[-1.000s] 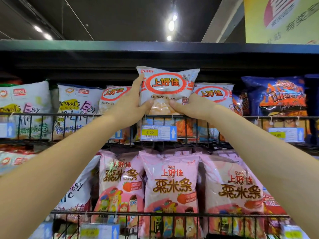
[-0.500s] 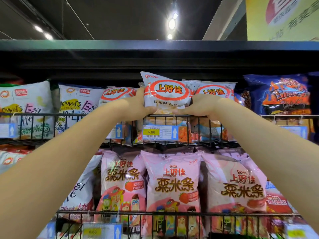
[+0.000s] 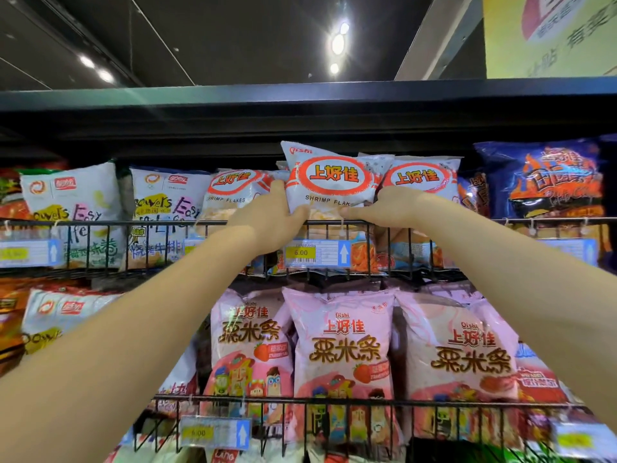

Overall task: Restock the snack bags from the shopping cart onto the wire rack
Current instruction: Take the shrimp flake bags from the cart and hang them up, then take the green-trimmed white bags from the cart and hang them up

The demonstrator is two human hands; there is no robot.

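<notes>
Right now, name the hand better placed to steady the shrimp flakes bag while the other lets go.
Left, probably. The left hand grips the shrimp flakes bag higher up its side; the right hand pinches its lower corner by the wire rail.

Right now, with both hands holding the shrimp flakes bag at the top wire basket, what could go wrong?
The held shrimp flakes bag stands higher than the row, so its bottom might snag on the front rail. The gap between the left neighbour and right neighbour looks tight, so pushing could crumple or tip them.
</notes>
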